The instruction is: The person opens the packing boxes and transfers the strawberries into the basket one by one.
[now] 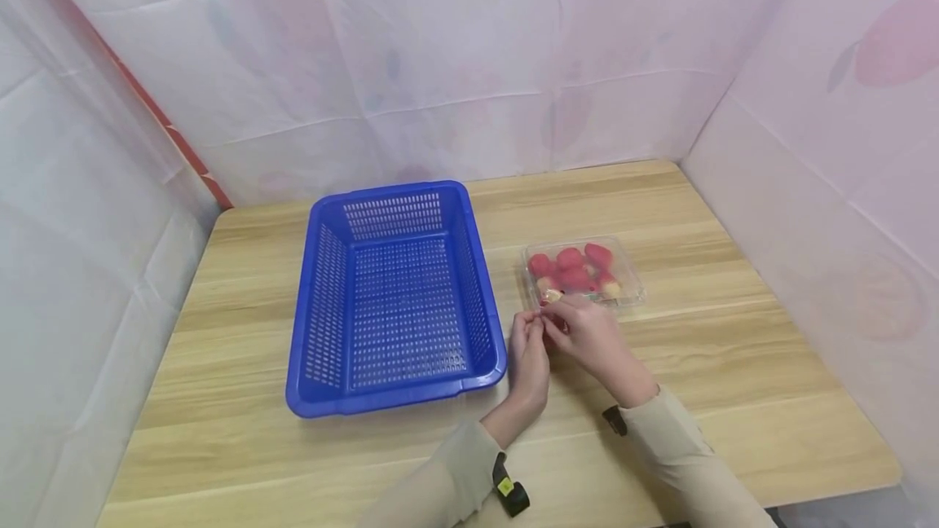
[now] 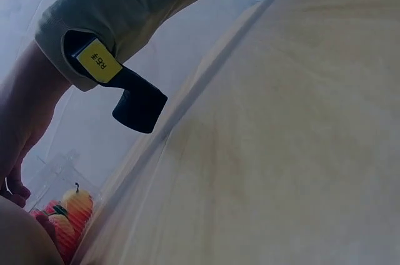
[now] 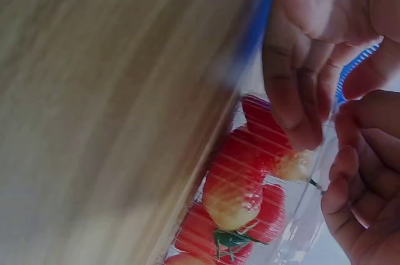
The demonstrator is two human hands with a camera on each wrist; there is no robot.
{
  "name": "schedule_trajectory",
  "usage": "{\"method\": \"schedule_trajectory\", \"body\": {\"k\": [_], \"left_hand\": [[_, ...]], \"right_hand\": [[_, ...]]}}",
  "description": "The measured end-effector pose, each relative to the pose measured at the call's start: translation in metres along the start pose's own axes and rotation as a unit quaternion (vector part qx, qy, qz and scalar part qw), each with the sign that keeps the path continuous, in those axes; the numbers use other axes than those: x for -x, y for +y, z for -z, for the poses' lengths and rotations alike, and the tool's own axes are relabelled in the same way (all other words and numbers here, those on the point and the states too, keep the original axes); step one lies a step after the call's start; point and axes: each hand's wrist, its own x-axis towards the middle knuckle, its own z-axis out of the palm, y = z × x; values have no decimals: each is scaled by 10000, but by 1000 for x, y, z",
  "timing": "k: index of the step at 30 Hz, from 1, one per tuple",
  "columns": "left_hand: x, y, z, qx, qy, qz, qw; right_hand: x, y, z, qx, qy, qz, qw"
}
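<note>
Plastic box sits on the wooden table, to the right of a blue basket and a little apart from it. Through its clear sides show several pieces of fruit, red with pale yellow patches; the right wrist view shows green leaves among them.

Left hand and right hand meet at the near side of the box, fingers bent and fingertips close together. The left hand is just beside the near right corner of the basket. Whether either hand is pinching something or only touching the plastic, I cannot tell, since the fingers hide the spot.

Both arms reach in from the near side in pale sleeves. A black strap with a yellow label shows at the left cuff, and a black piece at the right. The basket is rectangular, with slotted walls and floor, its long sides running near to far. Pale sheets with faint prints hang beyond the far edge of the table.
</note>
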Motion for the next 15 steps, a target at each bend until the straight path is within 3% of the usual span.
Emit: {"method": "schedule_trajectory", "body": {"k": [5, 15], "left_hand": [[-1, -2, -1, 122, 12, -100, 9999], [-12, -5, -3, 1282, -122, 286, 9913]], "right_hand": [[1, 4, -5, -59, 222, 301, 9993], [0, 11, -9, -236, 476, 548, 9971]]}}
